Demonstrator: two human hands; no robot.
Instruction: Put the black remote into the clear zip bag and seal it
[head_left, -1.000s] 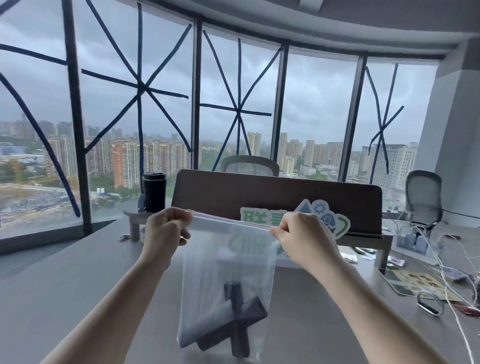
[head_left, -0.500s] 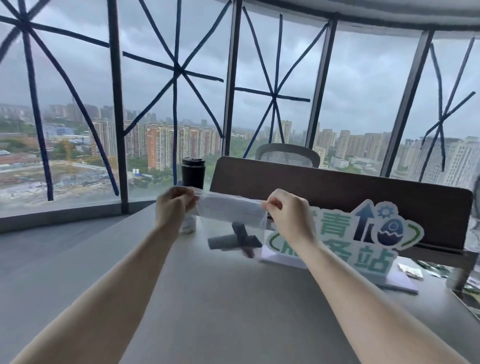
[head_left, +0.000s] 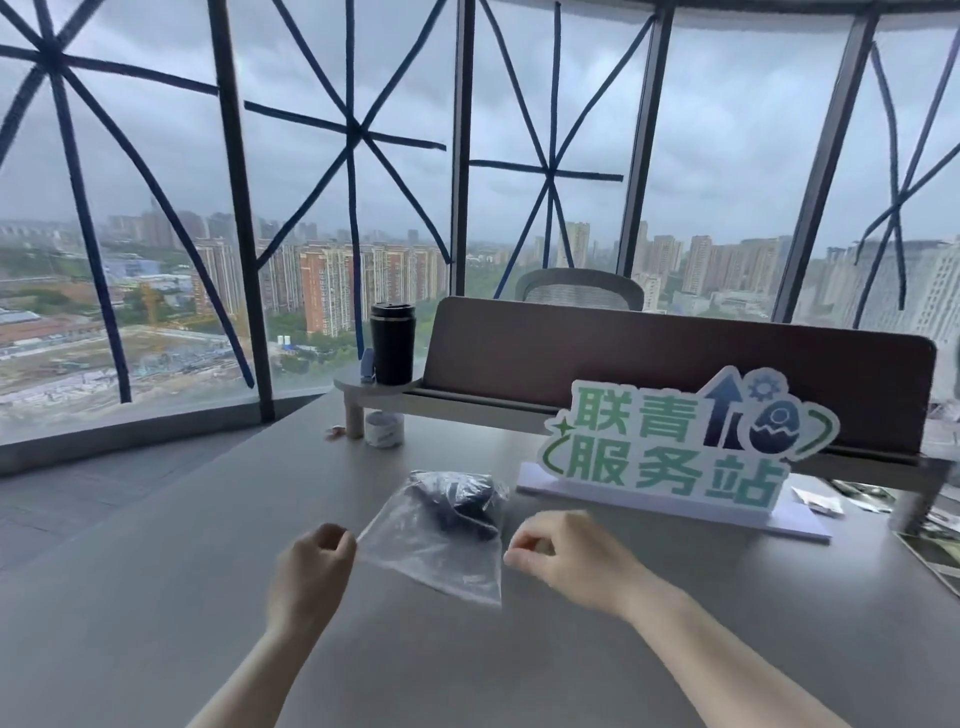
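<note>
The clear zip bag (head_left: 415, 545) lies flat on the grey table (head_left: 156, 597), in front of me. The black remote (head_left: 460, 496) sits inside it, bunched at the bag's far end and blurred by the plastic. My left hand (head_left: 317, 558) has its fingers curled, and they meet the bag's near left corner. Just off the bag's right edge, my right hand (head_left: 550, 545) pinches its fingers together with a small gap to the plastic. Whether the zip is closed cannot be made out.
A green and white sign (head_left: 675, 447) on a white base stands right of the bag. Behind it runs a brown divider panel (head_left: 649, 358) on a low shelf with a black tumbler (head_left: 392, 343). A small white jar (head_left: 384, 428) sits under the shelf. Papers lie at the right edge.
The bag with the remote, held up by its top edge in both hands, has come down onto the table. My right hand has let go and both hands have lowered.
</note>
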